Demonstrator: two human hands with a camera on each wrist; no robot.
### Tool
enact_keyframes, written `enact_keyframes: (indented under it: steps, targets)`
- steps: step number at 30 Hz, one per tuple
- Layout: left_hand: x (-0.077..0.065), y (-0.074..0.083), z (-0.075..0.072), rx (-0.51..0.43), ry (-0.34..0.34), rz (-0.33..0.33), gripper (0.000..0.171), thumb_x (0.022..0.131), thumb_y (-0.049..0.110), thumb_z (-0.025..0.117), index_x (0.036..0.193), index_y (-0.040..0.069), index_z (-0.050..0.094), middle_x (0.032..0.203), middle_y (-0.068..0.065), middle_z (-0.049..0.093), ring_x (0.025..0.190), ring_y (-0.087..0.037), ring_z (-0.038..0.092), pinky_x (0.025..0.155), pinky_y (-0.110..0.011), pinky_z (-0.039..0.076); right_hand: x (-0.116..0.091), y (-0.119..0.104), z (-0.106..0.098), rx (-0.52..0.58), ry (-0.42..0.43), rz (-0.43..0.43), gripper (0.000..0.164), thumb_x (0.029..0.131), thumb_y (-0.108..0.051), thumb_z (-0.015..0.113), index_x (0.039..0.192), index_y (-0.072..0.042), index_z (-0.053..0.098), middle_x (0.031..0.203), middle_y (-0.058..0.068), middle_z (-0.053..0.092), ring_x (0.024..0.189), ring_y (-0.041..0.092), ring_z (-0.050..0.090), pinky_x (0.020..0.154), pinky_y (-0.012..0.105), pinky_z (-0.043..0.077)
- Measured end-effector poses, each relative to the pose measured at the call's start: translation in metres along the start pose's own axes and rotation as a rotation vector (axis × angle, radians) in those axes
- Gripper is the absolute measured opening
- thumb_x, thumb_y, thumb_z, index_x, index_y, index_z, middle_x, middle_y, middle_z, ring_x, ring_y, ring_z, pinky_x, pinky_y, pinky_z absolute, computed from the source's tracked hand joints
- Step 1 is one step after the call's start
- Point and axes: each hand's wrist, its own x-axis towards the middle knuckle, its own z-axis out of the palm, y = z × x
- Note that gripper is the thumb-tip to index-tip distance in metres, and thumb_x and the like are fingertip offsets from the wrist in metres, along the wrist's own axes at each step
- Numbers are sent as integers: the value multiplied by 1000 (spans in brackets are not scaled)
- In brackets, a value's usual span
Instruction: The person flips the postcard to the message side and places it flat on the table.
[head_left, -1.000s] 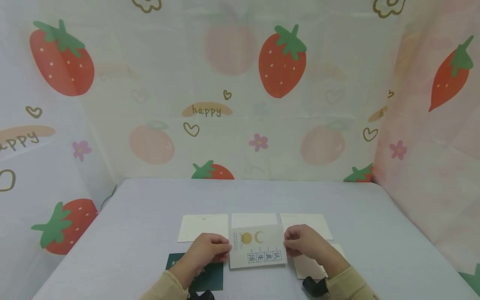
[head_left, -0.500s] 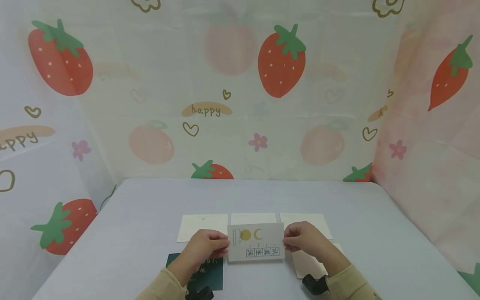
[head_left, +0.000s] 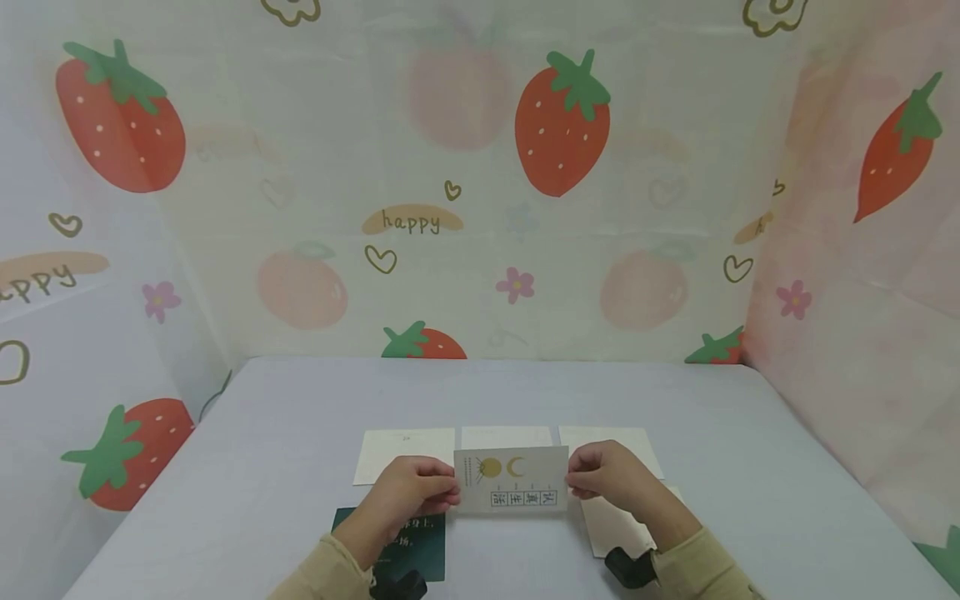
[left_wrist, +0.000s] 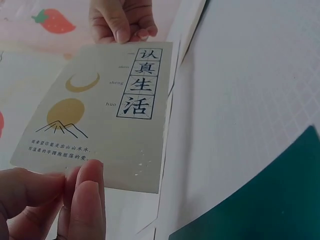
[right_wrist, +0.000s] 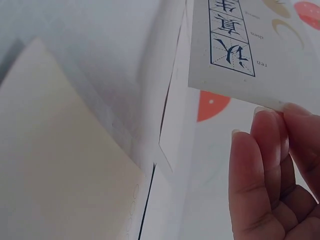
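A pale postcard (head_left: 517, 487), printed with a yellow sun, a crescent moon and boxed Chinese characters, is held raised and tilted over the middle of the table. My left hand (head_left: 412, 493) pinches one short edge of it between thumb and fingers, as the left wrist view shows near the small lines of text. At the opposite short edge, my right hand (head_left: 613, 482) pinches it the same way. Beneath the left hand lies a dark green card (head_left: 423, 554) with pale lettering. A cream card (head_left: 611, 533) lies partly hidden under the right hand and wrist.
Behind the hands, a row of pale cards lies flat on the white table (head_left: 300, 400): a left one (head_left: 378, 450), a middle one (head_left: 506, 436) and a right one (head_left: 637, 442). A strawberry-patterned curtain (head_left: 480, 250) encloses the back and sides.
Both hands have lifted slightly, and the postcard has tilted, so it looks shorter from the head view. Both pinches stay on its edges. The other cards lie as before.
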Motion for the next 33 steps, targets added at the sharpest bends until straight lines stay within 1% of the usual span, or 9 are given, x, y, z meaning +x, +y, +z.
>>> enact_keyframes:
  steps: [8,14,18,22,25,29,33]
  targets:
    - [1,-1,-2,-34,-8,3,23,85,15,64,100,-2,65,85,-9,68,74,-16,66,68,-29,55,-1,1,-1,14,-19,-29,6,82,-7,65,78,-2,63,77,4,64,69,14,60,65,30,54]
    - [1,-2,-2,-56,-2,11,27,87,21,60,96,-3,66,82,-9,67,76,-18,66,69,-29,55,0,2,-1,56,-51,-17,8,83,-7,63,78,-2,62,73,5,64,65,16,62,61,31,55]
    - [0,-1,-3,-66,1,10,29,88,23,58,96,-4,67,82,-9,67,76,-19,66,70,-29,55,-1,2,-1,82,-76,-26,9,84,-7,62,78,-1,61,71,6,65,64,17,63,60,32,55]
    - [0,-1,-3,-67,-6,7,29,87,23,59,95,-4,67,84,-10,67,75,-18,66,69,-29,55,-1,2,-1,100,-88,-28,9,85,-7,62,79,0,61,71,6,65,65,17,64,60,32,55]
    - [-1,-1,-3,-68,-9,6,29,87,23,59,94,-4,67,87,-13,68,76,-17,66,69,-29,55,-1,2,-1,116,-102,-37,9,85,-8,62,80,0,61,74,7,66,67,18,64,62,32,55]
    - [-1,-1,-4,-65,-15,16,30,87,23,61,97,-4,67,92,-17,67,78,-18,66,71,-30,55,-2,2,-2,120,-118,-66,9,85,-5,61,85,4,61,77,7,66,72,19,65,65,32,55]
    - [0,-2,-4,-54,-17,24,31,86,22,63,99,-6,66,92,-15,67,79,-19,66,72,-31,55,-3,2,-2,125,-129,-89,10,85,-3,60,89,7,61,79,8,66,74,19,65,67,33,55]
